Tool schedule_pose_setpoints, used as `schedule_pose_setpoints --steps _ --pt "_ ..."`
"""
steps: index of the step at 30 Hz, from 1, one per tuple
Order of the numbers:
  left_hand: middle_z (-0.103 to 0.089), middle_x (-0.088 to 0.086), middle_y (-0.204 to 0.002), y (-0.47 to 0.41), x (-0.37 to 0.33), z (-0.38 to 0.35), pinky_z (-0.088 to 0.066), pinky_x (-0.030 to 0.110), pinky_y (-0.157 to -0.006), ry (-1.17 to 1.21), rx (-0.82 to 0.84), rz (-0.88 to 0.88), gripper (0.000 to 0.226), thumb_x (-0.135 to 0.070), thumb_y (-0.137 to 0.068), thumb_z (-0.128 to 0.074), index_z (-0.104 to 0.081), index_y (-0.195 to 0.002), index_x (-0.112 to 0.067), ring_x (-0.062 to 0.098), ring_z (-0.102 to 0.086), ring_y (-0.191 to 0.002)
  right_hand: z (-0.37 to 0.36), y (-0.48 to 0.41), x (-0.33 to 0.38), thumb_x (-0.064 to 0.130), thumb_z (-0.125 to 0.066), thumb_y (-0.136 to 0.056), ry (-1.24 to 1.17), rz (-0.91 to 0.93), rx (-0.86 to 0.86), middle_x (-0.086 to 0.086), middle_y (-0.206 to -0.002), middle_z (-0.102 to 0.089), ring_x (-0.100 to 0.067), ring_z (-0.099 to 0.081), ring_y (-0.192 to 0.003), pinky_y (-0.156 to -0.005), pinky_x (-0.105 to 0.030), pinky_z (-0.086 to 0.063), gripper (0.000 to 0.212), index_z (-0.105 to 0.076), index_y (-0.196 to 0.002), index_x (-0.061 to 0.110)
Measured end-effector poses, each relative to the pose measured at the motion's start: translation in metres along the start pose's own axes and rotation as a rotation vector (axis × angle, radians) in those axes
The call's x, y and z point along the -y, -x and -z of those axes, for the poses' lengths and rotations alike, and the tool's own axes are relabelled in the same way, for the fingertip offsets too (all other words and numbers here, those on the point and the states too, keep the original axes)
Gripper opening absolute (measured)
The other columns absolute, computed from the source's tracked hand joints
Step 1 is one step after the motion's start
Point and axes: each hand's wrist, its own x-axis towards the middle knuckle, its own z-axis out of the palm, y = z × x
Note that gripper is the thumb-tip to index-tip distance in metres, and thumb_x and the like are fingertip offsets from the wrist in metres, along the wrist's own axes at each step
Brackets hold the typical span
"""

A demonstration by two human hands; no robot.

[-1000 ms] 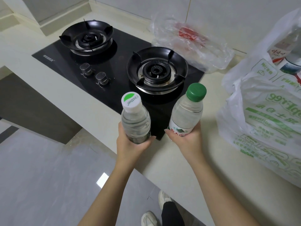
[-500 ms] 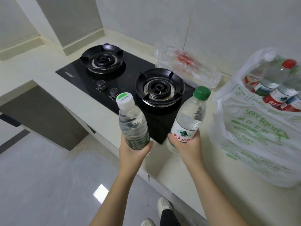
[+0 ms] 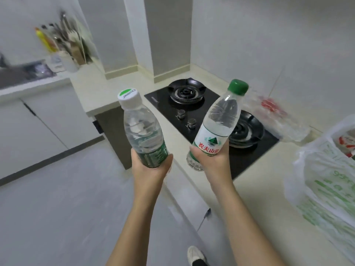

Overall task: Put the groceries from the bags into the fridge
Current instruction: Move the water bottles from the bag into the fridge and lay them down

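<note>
My left hand (image 3: 151,167) grips the lower part of a clear water bottle (image 3: 141,127) with a white cap and dark green label, held upright in front of me. My right hand (image 3: 213,162) grips a second water bottle (image 3: 217,123) with a green cap and a white label with red characters, tilted to the right. Both bottles hang in the air at the counter's edge. A white plastic grocery bag with green print (image 3: 326,189) stands on the counter at the right, with red-labelled bottles showing inside its mouth. No fridge is in view.
A black two-burner gas hob (image 3: 192,104) is set in the cream counter (image 3: 259,198) behind the bottles. A crumpled clear bag (image 3: 276,116) lies beyond the right burner. A sink area with utensils (image 3: 57,45) is at far left, white cabinets (image 3: 38,127) below. Grey floor (image 3: 57,208) spreads left.
The view has swung up and to the left, bringing the sink corner and cabinets into sight. Both hands have lifted the bottles higher and farther from the grocery bag.
</note>
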Motion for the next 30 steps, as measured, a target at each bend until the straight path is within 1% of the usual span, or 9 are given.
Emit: schedule_pose_setpoints --steps 5,9,12,16,20,22,24,27,30 --pt "-0.064 -0.009 -0.096 -0.012 -0.017 0.067 -0.046 0.007 -0.06 -0.065 -0.304 -0.048 0.055 -0.005 -0.073 -0.08 -0.051 -0.116 -0.022 -0.007 -0.061 -0.077 -0.084 -0.003 0.01 0.006 -0.083 -0.072 -0.105 0.003 0.188 -0.003 -0.111 -0.061 -0.009 -0.066 -0.096 -0.076 -0.025 -0.056 0.064 -0.044 -0.117 0.027" --pt "-0.066 0.0 -0.095 -0.019 -0.022 0.125 -0.056 0.027 -0.065 -0.076 -0.523 -0.029 0.053 -0.014 -0.071 -0.082 -0.051 -0.115 -0.02 0.007 -0.065 -0.076 -0.146 -0.001 0.014 0.031 -0.086 -0.06 -0.179 -0.029 0.394 -0.001 -0.108 -0.066 -0.013 -0.068 -0.096 -0.079 -0.028 -0.056 0.072 -0.05 -0.121 0.022" --pt "-0.066 0.006 -0.098 -0.02 -0.025 0.161 -0.05 0.017 -0.058 -0.105 -0.675 -0.048 0.054 -0.014 -0.072 -0.081 -0.052 -0.117 -0.014 0.009 -0.065 -0.078 -0.189 0.004 0.017 0.039 -0.082 -0.057 -0.236 -0.053 0.57 0.002 -0.109 -0.069 -0.013 -0.068 -0.098 -0.078 -0.023 -0.055 0.077 -0.053 -0.126 0.018" --pt "-0.063 0.01 -0.099 -0.016 -0.036 0.191 -0.048 0.012 -0.058 -0.172 -0.876 -0.083 0.056 -0.013 -0.07 -0.083 -0.049 -0.115 -0.01 0.004 -0.061 -0.074 -0.241 0.016 0.023 0.027 -0.08 -0.069 -0.246 -0.057 0.805 0.011 -0.105 -0.07 -0.006 -0.067 -0.098 -0.077 -0.018 -0.052 0.055 -0.055 -0.119 0.029" --pt "-0.063 0.013 -0.1 -0.006 -0.049 0.212 -0.057 0.037 -0.073 -0.188 -1.002 -0.148 0.069 -0.032 -0.062 -0.081 -0.046 -0.116 -0.009 0.019 -0.066 -0.087 -0.285 0.031 0.027 0.031 -0.079 -0.072 -0.267 -0.094 1.022 0.006 -0.109 -0.069 -0.008 -0.067 -0.1 -0.078 -0.02 -0.053 0.059 -0.053 -0.125 0.025" --pt "-0.064 0.01 -0.105 0.005 -0.055 0.219 -0.056 0.041 -0.081 -0.18 -1.087 -0.179 0.069 -0.033 -0.062 -0.082 -0.046 -0.118 -0.013 0.022 -0.066 -0.095 -0.303 0.042 0.03 0.035 -0.079 -0.07 -0.277 -0.109 1.125 0.008 -0.109 -0.069 -0.008 -0.067 -0.1 -0.079 -0.021 -0.053 0.059 -0.053 -0.123 0.028" --pt "-0.064 0.004 -0.11 0.019 -0.059 0.224 -0.055 0.037 -0.082 -0.165 -1.173 -0.2 0.067 -0.031 -0.065 -0.083 -0.048 -0.121 -0.021 0.019 -0.065 -0.101 -0.318 0.055 0.032 0.033 -0.077 -0.071 -0.292 -0.121 1.219 0.01 -0.107 -0.069 -0.007 -0.067 -0.1 -0.08 -0.022 -0.053 0.055 -0.054 -0.121 0.03" --pt "-0.067 -0.016 -0.105 0.048 -0.066 0.227 -0.051 0.018 -0.075 -0.117 -1.311 -0.231 0.058 -0.015 -0.074 -0.084 -0.05 -0.113 -0.041 0.003 -0.065 -0.099 -0.332 0.083 0.035 0.031 -0.077 -0.072 -0.331 -0.157 1.371 0.008 -0.107 -0.069 -0.008 -0.067 -0.1 -0.079 -0.021 -0.053 0.055 -0.053 -0.121 0.026" --pt "-0.07 -0.017 -0.1 0.083 -0.072 0.225 -0.05 0.01 -0.069 -0.1 -1.459 -0.25 0.055 -0.008 -0.077 -0.078 -0.052 -0.116 -0.037 -0.001 -0.066 -0.094 -0.338 0.119 0.038 0.026 -0.081 -0.074 -0.369 -0.237 1.517 0.006 -0.109 -0.069 -0.008 -0.067 -0.099 -0.076 -0.018 -0.053 0.058 -0.051 -0.124 0.022"
